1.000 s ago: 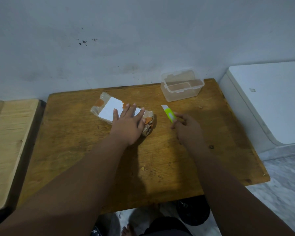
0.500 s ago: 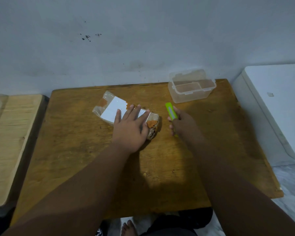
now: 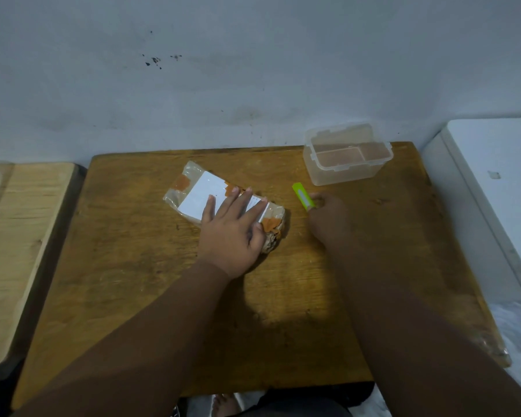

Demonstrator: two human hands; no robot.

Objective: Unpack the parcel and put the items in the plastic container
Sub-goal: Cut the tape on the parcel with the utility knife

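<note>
Parcel [image 3: 223,200], wrapped in clear plastic with a white label, lies just left of the green cutter [image 3: 303,196] under the flat, spread left hand [image 3: 232,233], while the right hand [image 3: 328,221] grips that cutter, the plastic container [image 3: 346,173] just beyond.

Plain home room, worn wooden table [image 3: 133,266], stained wall [image 3: 253,70]

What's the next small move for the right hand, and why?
Probably bring the green cutter across to the parcel and start slitting its wrap. The right hand holds the cutter just right of the parcel, the left hand lies flat on the parcel, whose tape looks intact, and the plastic container looks empty.
</note>
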